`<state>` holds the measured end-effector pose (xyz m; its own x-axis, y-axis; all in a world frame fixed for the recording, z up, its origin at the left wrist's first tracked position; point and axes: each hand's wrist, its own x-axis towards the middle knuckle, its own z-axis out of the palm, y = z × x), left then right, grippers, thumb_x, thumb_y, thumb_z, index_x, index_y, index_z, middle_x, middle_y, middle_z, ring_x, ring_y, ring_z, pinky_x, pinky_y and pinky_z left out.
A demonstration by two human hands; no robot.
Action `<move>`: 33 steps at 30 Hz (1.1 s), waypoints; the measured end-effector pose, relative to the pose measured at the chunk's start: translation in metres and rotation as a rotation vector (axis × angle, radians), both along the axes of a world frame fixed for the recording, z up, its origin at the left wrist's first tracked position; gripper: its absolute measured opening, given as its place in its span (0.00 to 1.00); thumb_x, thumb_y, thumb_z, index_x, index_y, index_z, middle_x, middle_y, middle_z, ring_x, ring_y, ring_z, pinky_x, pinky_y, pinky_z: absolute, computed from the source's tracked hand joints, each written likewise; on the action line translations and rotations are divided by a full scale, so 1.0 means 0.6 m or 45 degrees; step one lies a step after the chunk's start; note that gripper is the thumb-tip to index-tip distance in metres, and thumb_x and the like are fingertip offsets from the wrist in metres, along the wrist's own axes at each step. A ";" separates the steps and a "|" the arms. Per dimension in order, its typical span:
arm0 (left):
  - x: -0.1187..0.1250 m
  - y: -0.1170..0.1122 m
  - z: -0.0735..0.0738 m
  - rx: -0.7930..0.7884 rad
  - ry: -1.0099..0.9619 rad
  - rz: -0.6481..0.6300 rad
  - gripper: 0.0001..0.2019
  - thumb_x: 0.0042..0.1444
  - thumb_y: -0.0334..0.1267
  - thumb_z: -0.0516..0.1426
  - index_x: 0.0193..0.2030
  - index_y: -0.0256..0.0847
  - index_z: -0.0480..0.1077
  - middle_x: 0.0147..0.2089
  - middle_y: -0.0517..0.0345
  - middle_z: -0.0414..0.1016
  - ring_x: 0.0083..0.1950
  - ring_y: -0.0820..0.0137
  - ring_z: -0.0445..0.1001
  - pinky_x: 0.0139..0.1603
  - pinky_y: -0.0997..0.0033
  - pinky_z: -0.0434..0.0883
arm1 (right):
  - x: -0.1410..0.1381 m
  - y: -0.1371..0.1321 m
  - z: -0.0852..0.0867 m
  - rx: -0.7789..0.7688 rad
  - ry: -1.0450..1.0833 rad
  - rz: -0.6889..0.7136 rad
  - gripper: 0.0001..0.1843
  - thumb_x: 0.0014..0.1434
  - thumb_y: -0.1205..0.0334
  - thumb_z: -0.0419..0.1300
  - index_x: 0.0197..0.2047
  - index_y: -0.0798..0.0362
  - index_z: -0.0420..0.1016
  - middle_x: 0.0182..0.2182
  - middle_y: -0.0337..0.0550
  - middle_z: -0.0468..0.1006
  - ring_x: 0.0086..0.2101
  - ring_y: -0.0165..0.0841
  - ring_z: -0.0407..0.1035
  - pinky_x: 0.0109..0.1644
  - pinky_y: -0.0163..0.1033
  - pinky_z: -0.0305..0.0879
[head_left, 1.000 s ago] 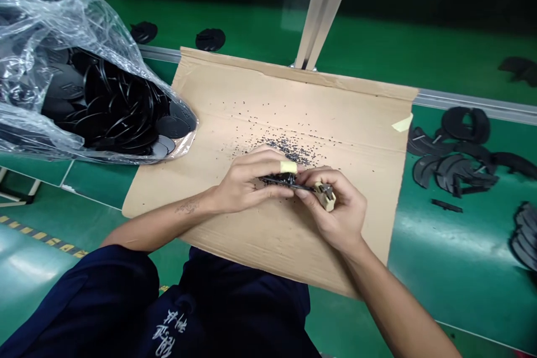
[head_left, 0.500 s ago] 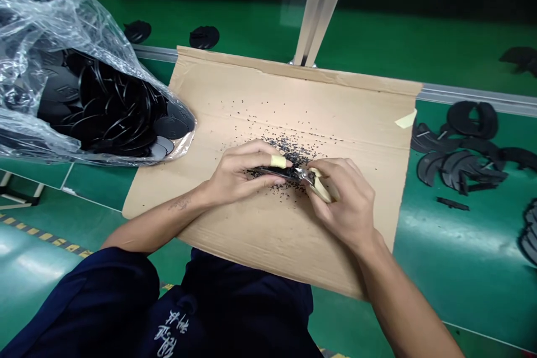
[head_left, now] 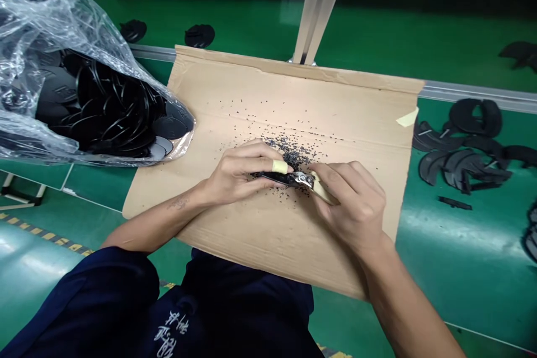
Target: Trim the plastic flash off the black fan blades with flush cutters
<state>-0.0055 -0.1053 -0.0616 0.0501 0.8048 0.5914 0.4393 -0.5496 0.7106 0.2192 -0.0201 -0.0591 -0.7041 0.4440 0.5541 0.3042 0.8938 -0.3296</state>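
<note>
My left hand [head_left: 243,173] pinches a flat black plastic disc [head_left: 274,177] between thumb and fingers, with yellow tape wrapped round one finger. Closed round the pale yellow handles of a pair of nippers [head_left: 302,178] is my right hand [head_left: 352,196]. The metal jaws lie against the right end of the disc; whether they bite into it I cannot make out. Beneath both hands, many tiny black plastic bits [head_left: 293,148] lie scattered on a cardboard sheet [head_left: 251,235]. Most of the disc is hidden by my left fingers.
At the left lies a clear plastic bag [head_left: 84,17] full of black discs [head_left: 113,112]. Curved black parts [head_left: 461,165] and a small black strip [head_left: 455,203] rest on the green table at the right. A metal post [head_left: 321,8] rises behind the cardboard.
My right hand has shifted slightly right and down, and the nippers have turned a little, showing more of their metal head. My left hand keeps hold of the disc in nearly the same place.
</note>
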 end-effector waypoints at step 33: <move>0.007 -0.004 0.002 -0.113 -0.022 0.076 0.05 0.62 0.32 0.63 0.43 0.39 0.72 0.43 0.54 0.80 0.47 0.70 0.80 0.49 0.67 0.79 | -0.012 -0.005 0.005 -0.642 0.177 -0.004 0.07 0.64 0.61 0.64 0.46 0.50 0.75 0.37 0.42 0.80 0.35 0.34 0.73 0.36 0.40 0.68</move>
